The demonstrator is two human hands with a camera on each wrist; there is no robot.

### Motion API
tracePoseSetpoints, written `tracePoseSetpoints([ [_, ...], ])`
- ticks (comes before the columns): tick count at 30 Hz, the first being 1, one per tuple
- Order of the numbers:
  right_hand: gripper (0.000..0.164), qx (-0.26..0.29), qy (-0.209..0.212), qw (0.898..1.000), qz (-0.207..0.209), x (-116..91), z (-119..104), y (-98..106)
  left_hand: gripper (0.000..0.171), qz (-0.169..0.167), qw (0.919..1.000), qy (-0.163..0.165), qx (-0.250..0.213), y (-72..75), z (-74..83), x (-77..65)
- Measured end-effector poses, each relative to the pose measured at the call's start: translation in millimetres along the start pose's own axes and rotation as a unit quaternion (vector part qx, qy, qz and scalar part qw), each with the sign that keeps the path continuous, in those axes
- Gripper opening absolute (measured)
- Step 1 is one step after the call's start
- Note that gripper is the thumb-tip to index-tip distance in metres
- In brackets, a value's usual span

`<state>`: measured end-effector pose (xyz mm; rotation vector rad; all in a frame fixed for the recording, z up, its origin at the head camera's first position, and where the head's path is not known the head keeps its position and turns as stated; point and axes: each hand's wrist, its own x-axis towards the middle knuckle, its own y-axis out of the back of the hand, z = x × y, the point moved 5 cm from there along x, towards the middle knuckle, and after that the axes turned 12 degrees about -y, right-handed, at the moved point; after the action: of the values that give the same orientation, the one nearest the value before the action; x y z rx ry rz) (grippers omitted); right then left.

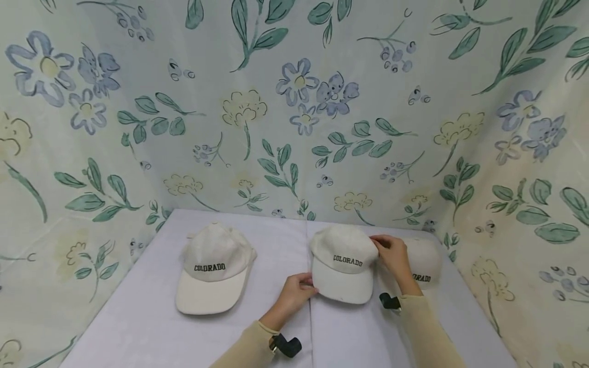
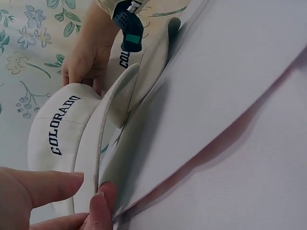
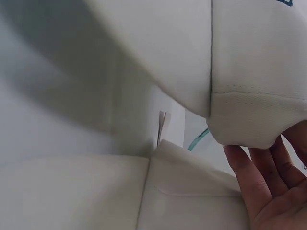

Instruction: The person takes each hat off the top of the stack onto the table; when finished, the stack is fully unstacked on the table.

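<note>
A cream baseball cap (image 1: 345, 286) with dark COLORADO lettering faces me between both hands. My left hand (image 1: 293, 296) pinches the left edge of its brim; the left wrist view shows the thumb and fingers on either side of that edge (image 2: 100, 158). My right hand (image 1: 393, 255) grips the lower rim of the crown (image 3: 259, 115) on the opposite side. The brim stands tilted up off the table in the left wrist view. Behind the right hand lies another such cap (image 1: 425, 255), its lettering partly covered by the hand and wrist.
A third matching cap (image 1: 212, 296) lies on the left part of the table, brim toward me. White cloth (image 1: 138, 317) with a seam down the middle covers the table. Floral curtains (image 1: 257, 168) hang at the back and both sides. Dark wrist-worn devices (image 1: 287, 346) sit at both wrists.
</note>
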<state>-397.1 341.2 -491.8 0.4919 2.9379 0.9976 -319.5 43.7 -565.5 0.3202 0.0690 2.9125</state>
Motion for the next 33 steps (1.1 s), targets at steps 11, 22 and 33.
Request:
tracePoseSetpoints([
  [11, 0.019, -0.038, 0.011, 0.999, 0.005, -3, -6, 8, 0.051, -0.02, 0.9998, 0.008, 0.005, -3.8, 5.0, -2.1],
  [22, 0.023, -0.047, -0.016, 0.998, -0.025, -6, -1, 2, 0.048, -0.042, 0.999, 0.011, 0.013, -7.5, 2.6, -5.5],
  [33, 0.022, -0.084, -0.01, 0.996, -0.037, -8, -1, 0, 0.043, -0.061, 0.9972, 0.023, 0.036, -9.3, 13.3, -7.0],
])
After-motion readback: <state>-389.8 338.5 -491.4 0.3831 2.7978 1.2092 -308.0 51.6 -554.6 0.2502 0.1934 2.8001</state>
